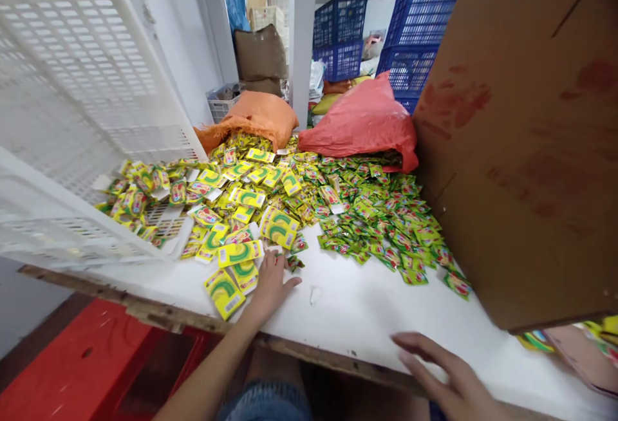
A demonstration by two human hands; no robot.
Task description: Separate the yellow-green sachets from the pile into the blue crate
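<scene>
My left hand (271, 282) rests flat on the white table (367, 311), its fingers spread and touching the near edge of a heap of yellow-green sachets (251, 205). It holds nothing. My right hand (447, 376) hovers open over the table's front edge at the lower right, apart from any sachet. A second spread of smaller green and red sachets (386, 221) lies to the right of the yellow ones.
A tilted white plastic crate (72, 118) lies at the left with sachets spilling from it. A big cardboard box (526, 144) stands at the right. Orange sack (255, 118), red sack (362, 121) and blue crates (415, 28) sit behind. A red stool (82, 363) is below.
</scene>
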